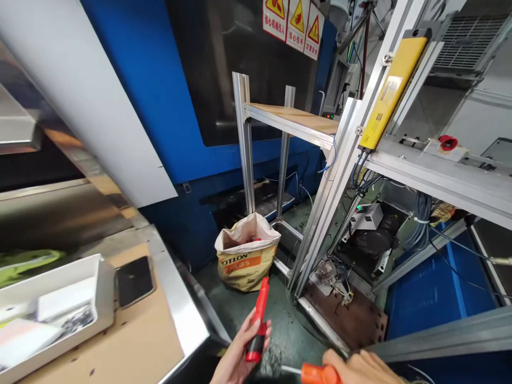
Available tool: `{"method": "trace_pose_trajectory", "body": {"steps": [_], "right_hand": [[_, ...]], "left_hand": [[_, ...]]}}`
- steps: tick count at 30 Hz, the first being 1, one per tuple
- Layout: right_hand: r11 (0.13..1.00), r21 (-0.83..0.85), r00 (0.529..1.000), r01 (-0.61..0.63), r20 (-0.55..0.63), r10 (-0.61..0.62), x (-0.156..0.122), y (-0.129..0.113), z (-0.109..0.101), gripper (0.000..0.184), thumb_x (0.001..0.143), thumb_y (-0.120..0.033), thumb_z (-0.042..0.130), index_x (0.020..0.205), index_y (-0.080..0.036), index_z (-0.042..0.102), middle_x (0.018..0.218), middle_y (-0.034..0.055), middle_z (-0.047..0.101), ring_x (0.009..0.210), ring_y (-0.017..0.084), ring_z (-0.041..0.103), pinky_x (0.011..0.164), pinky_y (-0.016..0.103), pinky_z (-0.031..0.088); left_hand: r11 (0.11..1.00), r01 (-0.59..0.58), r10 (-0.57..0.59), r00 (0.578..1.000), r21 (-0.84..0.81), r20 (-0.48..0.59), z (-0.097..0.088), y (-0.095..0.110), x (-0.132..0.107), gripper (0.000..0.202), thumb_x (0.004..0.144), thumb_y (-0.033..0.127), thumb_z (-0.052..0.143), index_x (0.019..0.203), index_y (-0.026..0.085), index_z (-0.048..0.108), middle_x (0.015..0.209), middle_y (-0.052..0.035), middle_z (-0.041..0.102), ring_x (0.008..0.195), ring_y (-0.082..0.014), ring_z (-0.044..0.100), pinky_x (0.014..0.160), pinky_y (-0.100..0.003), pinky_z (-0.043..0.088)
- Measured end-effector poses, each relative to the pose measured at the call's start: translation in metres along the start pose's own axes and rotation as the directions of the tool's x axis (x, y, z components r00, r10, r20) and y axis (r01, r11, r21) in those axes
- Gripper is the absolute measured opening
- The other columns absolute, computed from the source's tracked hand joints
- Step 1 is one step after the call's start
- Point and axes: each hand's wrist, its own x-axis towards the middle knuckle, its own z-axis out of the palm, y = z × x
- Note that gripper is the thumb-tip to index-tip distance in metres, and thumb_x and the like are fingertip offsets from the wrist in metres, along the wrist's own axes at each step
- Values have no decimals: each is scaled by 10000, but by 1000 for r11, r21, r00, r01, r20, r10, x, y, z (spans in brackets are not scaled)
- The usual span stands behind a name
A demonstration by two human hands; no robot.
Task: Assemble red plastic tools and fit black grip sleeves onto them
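1. Gripping a red tool (257,322) near its lower end, the left hand (239,354) has its fingers curled round the handle, and the tool's slim upper part points up and slightly right over the floor.
2. Low at the frame's bottom edge, the right hand (366,369) is closed around an orange handle (318,374), with a thin metal shaft sticking out to the left towards the red tool; the two tools are near each other but apart.
3. To the left, a cardboard-covered surface (132,341) carries a white tray (60,304) and a dark phone (134,280) just beside it.
4. Farther out on the floor stands an open paper sack (247,256) with orange print, at the foot of an aluminium frame (245,144).
5. Behind it rises a blue machine (160,90) with warning signs (294,18); to the right, a yellow sensor bar (394,85) is fixed to a metal upright.
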Motion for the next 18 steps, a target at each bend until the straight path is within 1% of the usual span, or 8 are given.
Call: {"method": "trace_pose_trajectory", "body": {"steps": [1, 2, 4, 7, 9, 11, 15, 18], "right_hand": [[1000, -20, 1000, 5, 0, -5, 2, -6, -1, 329, 917, -273, 412, 1207, -228, 559, 1034, 150, 688, 980, 355, 641, 806, 413, 455], [1000, -27, 999, 15, -44, -16, 5, -12, -2, 343, 929, -260, 394, 1235, -216, 543, 1079, 162, 674, 1015, 359, 629, 826, 427, 449], [997, -44, 995, 60, -82, -64, 12, -21, -3, 351, 936, -255, 406, 1260, -200, 531, 1123, 170, 659, 1048, 361, 615, 849, 439, 445], [987, -89, 991, 136, -5, -137, 21, -29, -8, 339, 909, -279, 489, 1229, -194, 557, 1097, 174, 670, 1034, 376, 625, 833, 438, 456], [984, -101, 982, 149, -98, -159, 25, -32, -12, 332, 943, -284, 418, 1230, -180, 548, 1098, 181, 664, 1032, 375, 623, 828, 451, 455], [982, -103, 962, 158, -207, -177, 27, -36, -15, 368, 971, -267, 321, 1261, -162, 521, 1094, 184, 658, 1022, 365, 620, 834, 464, 449], [947, -175, 952, 269, -104, -289, 28, -45, -16, 345, 935, -279, 415, 1233, -170, 548, 1051, 167, 676, 980, 357, 639, 801, 432, 465], [949, -213, 937, 231, -212, -276, 31, -50, -16, 360, 962, -243, 332, 1243, -132, 526, 1049, 193, 670, 966, 362, 644, 791, 451, 466]], "left_hand": [[995, -67, 68, 998, 78, -5, -3, -5, 0, 752, 790, 169, 742, 1418, 211, 331, 825, -37, 686, 742, -173, 686, 654, -253, 556], [980, -130, 131, 991, 151, 3, -5, -9, 0, 815, 723, 208, 808, 1403, 218, 359, 807, -26, 689, 765, -187, 679, 668, -256, 545], [931, -242, 243, 970, 272, 30, -12, -14, -1, 875, 616, 311, 879, 1356, 200, 427, 799, -22, 698, 797, -202, 657, 696, -254, 518], [832, -377, 380, 922, 408, 76, -22, -18, -4, 891, 530, 406, 893, 1294, 162, 503, 842, -38, 716, 802, -219, 627, 768, -280, 485], [758, -440, 454, 886, 482, 95, -27, -18, -9, 855, 519, 417, 879, 1261, 151, 546, 852, -51, 726, 804, -243, 621, 822, -311, 467], [684, -478, 524, 847, 551, 84, -31, -17, -18, 750, 547, 395, 855, 1219, 182, 599, 927, -66, 734, 892, -277, 625, 917, -334, 433], [569, -492, 628, 778, 660, 38, -36, -15, -37, 521, 601, 280, 826, 1107, 273, 703, 1132, -51, 708, 1119, -305, 576, 1062, -321, 330], [521, -502, 662, 749, 691, 45, -39, -15, -47, 514, 628, 244, 812, 1129, 299, 711, 1203, -49, 685, 1168, -292, 557, 1071, -290, 321]]}}
